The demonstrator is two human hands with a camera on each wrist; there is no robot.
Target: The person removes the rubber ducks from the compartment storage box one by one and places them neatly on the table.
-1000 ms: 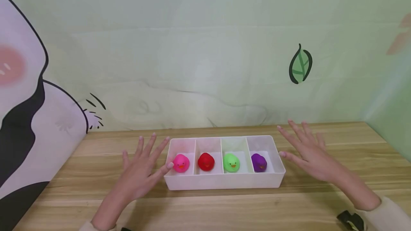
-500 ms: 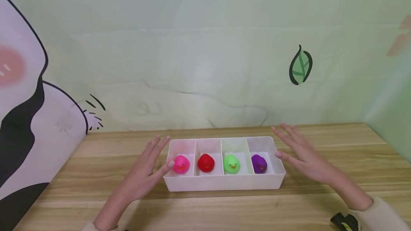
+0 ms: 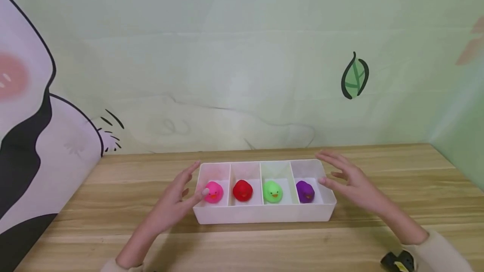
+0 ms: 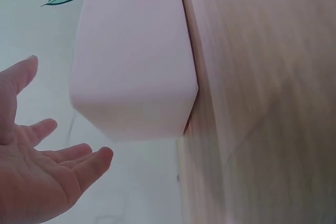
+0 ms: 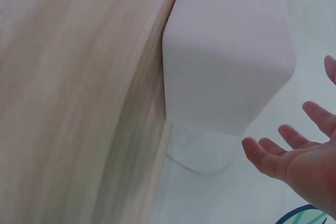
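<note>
1. White plastic, long and low, the tray [image 3: 264,215] lies crosswise on the wooden table [image 3: 378,242] with its long axis running left to right, so each short end faces one hand.
2. The left hand [image 3: 177,202] is at the tray's left end, palm turned inward, fingers straight and slightly spread, holding nothing; its thumb tip seems to be at the rim by the pink duck [image 3: 213,191] (contact is hard to judge). From the left wrist view the end wall [image 4: 134,56] stands just beside the open fingers [image 4: 89,163], with a gap between them.
3. The right hand [image 3: 349,184] is at the right end, likewise flat and empty, thumb close to the rim near the purple duck [image 3: 304,191]. In the right wrist view the tray corner [image 5: 226,56] is near the fingertips [image 5: 262,156] but apart from them.
4. Both hands look about equally near their ends.
5. Four compartments each hold one duck: pink, red [image 3: 242,190], green [image 3: 272,192], purple, from left to right.
6. Nothing lies between hands and tray. A small black object [image 3: 395,260] sits by the right sleeve, well apart, and a leaf-printed backdrop [image 3: 354,77] rises behind the table.
</note>
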